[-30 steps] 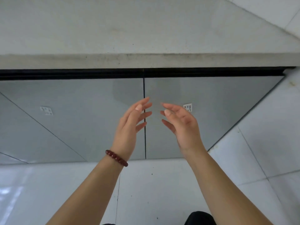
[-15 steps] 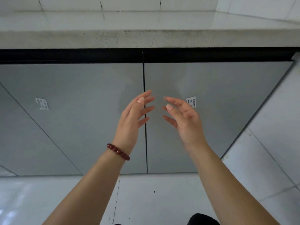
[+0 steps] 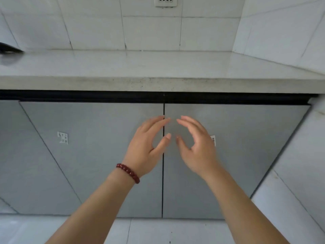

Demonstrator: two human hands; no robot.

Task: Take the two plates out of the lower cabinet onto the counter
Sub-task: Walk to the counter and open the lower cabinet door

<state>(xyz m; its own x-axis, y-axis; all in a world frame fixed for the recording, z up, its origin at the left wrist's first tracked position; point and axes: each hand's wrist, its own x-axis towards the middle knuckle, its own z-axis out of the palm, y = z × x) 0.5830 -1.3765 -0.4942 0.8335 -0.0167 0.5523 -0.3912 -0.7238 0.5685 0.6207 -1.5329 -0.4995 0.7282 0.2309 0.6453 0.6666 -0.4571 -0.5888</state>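
Observation:
The lower cabinet has two grey doors, a left door point(image 3: 98, 147) and a right door point(image 3: 246, 138), both closed, meeting at a dark centre seam. No plates are visible; the inside is hidden behind the doors. My left hand point(image 3: 147, 147), with a red bead bracelet on the wrist, reaches toward the seam with fingers extended and holds nothing. My right hand point(image 3: 197, 147) hovers beside it, fingers loosely spread, holding nothing. The pale stone counter point(image 3: 158, 67) runs across above the doors.
A white tiled wall with a power socket point(image 3: 165, 1) rises behind the counter. A dark object point(image 3: 8, 48) lies on the counter's far left. A white side wall point(image 3: 307, 155) closes in on the right. White floor tiles point(image 3: 158, 231) lie below.
The view has tilted up, bringing the counter top and wall into sight. Both hands have moved up and forward toward the top of the door seam, palms now turned away.

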